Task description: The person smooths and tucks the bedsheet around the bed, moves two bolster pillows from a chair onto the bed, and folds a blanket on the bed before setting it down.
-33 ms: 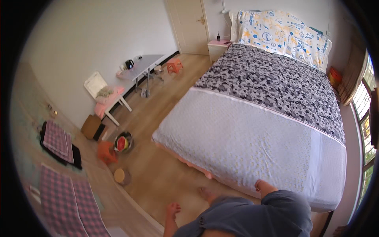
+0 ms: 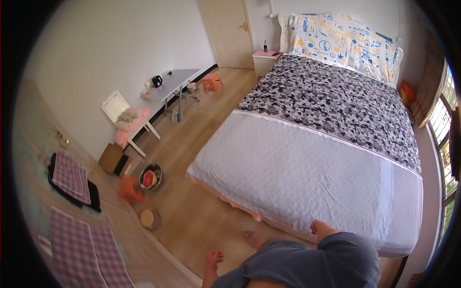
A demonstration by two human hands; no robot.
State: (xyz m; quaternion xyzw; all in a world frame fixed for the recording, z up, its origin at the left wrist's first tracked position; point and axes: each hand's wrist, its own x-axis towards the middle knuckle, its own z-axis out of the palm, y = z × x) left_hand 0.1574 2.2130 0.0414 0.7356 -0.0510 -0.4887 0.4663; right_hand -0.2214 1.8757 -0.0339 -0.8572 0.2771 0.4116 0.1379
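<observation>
Far left: pink checked cloths draped over a dark rack. Next, an orange plastic stool beside a metal bowl with watermelon on the wood floor. Low centre: left hand hangs free over the floor, fingers loosely spread, holding nothing. Further right, right hand sits at the near edge of the pale grey quilted bedspread; grip hidden, cannot tell. Bedspread lies flat across the bed, black-and-white patterned blanket behind it.

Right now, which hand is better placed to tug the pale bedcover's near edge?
Probably the right: the right hand reaches the pale bedcover at its near edge, fingers hidden. The left hand is out of view.
</observation>
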